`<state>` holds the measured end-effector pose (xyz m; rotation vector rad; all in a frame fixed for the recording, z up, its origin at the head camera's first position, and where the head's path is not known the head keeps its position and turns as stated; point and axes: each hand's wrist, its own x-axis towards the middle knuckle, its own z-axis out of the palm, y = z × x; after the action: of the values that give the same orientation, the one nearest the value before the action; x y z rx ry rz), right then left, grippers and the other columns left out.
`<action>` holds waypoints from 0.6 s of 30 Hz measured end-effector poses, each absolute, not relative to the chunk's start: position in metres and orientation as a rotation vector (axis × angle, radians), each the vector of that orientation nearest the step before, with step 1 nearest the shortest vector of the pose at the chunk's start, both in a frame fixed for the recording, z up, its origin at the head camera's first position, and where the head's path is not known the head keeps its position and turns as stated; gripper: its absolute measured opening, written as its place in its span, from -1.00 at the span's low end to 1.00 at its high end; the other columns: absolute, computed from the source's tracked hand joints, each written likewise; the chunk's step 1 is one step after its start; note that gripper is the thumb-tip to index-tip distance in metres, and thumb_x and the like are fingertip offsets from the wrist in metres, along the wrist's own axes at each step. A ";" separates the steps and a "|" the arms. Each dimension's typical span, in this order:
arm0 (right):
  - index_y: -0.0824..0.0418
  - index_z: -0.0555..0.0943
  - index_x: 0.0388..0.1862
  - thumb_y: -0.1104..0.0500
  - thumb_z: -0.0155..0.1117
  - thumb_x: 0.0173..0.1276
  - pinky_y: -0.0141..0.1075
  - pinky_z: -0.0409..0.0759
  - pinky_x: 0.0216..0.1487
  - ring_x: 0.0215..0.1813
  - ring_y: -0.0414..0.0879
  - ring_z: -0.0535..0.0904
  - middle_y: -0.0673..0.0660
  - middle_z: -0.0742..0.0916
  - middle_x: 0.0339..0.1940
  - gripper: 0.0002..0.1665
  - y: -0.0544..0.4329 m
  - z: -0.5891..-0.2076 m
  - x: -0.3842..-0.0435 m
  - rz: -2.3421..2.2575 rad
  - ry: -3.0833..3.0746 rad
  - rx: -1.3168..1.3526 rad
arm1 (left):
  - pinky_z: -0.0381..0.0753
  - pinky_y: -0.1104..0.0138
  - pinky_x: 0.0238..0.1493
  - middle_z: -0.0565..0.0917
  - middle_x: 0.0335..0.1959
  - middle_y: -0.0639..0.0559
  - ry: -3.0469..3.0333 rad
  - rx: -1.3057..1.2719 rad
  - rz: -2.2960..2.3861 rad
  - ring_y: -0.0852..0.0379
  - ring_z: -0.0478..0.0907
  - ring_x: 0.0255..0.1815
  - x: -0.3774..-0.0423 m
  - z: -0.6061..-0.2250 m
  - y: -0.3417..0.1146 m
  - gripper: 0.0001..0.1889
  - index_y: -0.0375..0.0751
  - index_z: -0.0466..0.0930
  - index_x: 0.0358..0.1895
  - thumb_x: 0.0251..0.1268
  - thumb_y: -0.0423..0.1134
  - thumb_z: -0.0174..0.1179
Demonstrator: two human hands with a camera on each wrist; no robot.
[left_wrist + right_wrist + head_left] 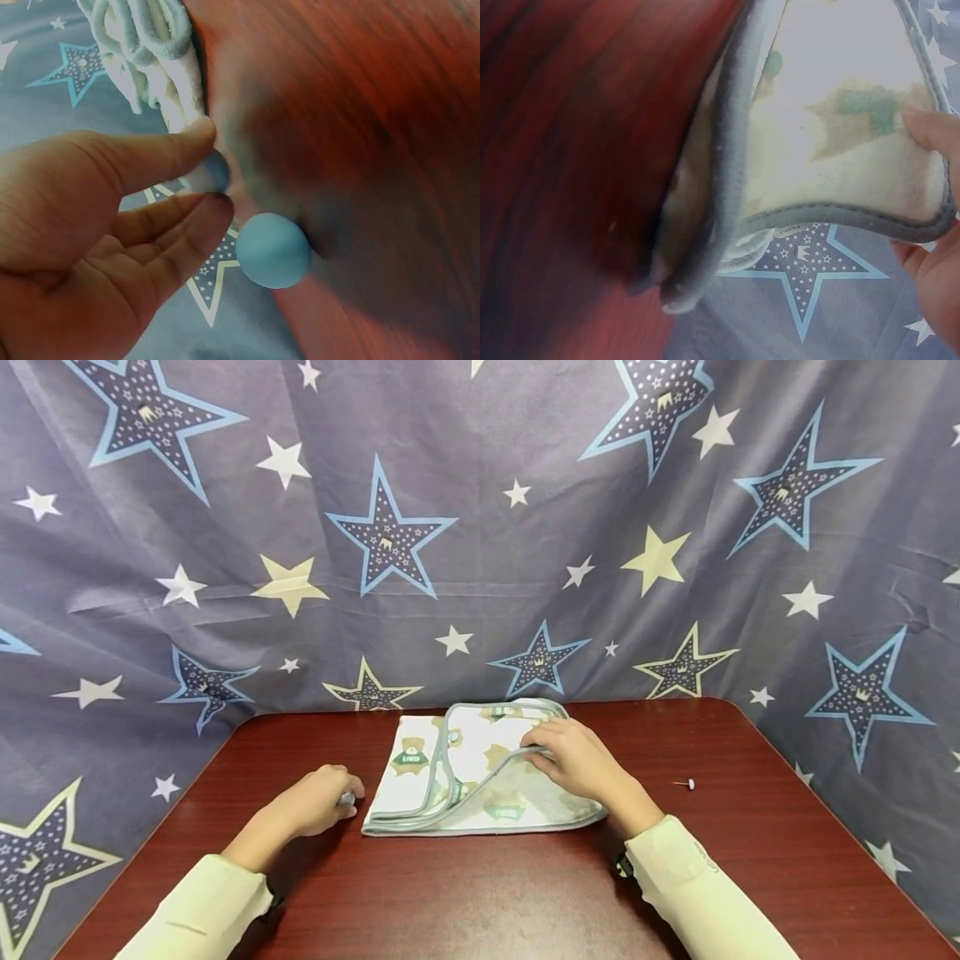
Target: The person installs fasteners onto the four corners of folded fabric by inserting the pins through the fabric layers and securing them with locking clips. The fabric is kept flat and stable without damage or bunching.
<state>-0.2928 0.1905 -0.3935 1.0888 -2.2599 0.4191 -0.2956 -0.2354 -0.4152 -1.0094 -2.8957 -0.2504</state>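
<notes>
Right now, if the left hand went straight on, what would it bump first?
The left hand would probably meet the folded white bear-print cloth with grey edging. Depth is unclear, though: the smooth light-blue ball close to the hand might get bumped first.

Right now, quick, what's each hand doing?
Left hand: closed, pinching a small blue-grey ball.
Right hand: closed, holding the grey-edged bear-print cloth.

Clock face centred on the folded blanket (468,756), which lies on the table (480,902); star curtain (480,560) behind, at 12. Left hand (315,802) at 9, a rounded piece (217,169) between thumb and fingers; in the left-wrist view, a ball (274,251) at 5 from the fingertips. Right hand (577,764) on the blanket's edge at 3; beyond it, also at 3, a ball-headed pin (691,784), shaft toward 9.
</notes>
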 end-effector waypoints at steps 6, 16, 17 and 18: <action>0.12 0.73 -0.23 0.23 0.53 0.25 -0.17 0.59 -0.08 -0.19 -0.11 0.66 -0.06 0.76 -0.29 -0.85 0.190 -0.393 -0.293 0.424 -2.252 1.098 | 0.53 0.25 -0.31 0.54 -0.41 0.17 -2.810 -0.994 -0.366 0.22 0.46 -0.37 -0.299 -0.412 -0.229 -0.81 -0.09 0.67 -0.33 0.09 -0.34 0.52; 0.12 0.74 -0.22 0.22 0.53 0.26 -0.17 0.59 -0.07 -0.18 -0.11 0.66 -0.05 0.77 -0.27 -0.85 0.190 -0.393 -0.291 0.423 -2.273 1.087 | 0.45 0.34 -0.41 0.53 -0.52 0.26 -2.602 -0.829 -0.654 0.26 0.44 -0.50 -0.307 -0.406 -0.207 -0.79 0.00 0.56 -0.36 0.17 -0.28 0.46; 0.12 0.74 -0.22 0.22 0.53 0.26 -0.17 0.59 -0.07 -0.18 -0.12 0.66 -0.06 0.77 -0.27 -0.86 0.189 -0.393 -0.291 0.424 -2.274 1.087 | 0.46 0.33 -0.41 0.55 -0.50 0.26 -2.586 -0.826 -0.686 0.26 0.45 -0.49 -0.307 -0.405 -0.205 -0.82 -0.01 0.58 -0.35 0.20 -0.29 0.44; 0.12 0.74 -0.22 0.22 0.53 0.26 -0.17 0.59 -0.07 -0.18 -0.12 0.66 -0.05 0.77 -0.27 -0.86 0.189 -0.393 -0.291 0.426 -2.275 1.088 | 0.48 0.33 -0.39 0.58 -0.48 0.24 -2.574 -0.823 -0.715 0.26 0.47 -0.48 -0.308 -0.405 -0.202 -0.85 -0.04 0.60 -0.34 0.23 -0.29 0.42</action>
<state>-0.2907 0.1893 -0.3928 1.0878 -2.2752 0.4261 -0.3079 -0.2021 -0.4049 -0.8229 -2.5735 -0.7146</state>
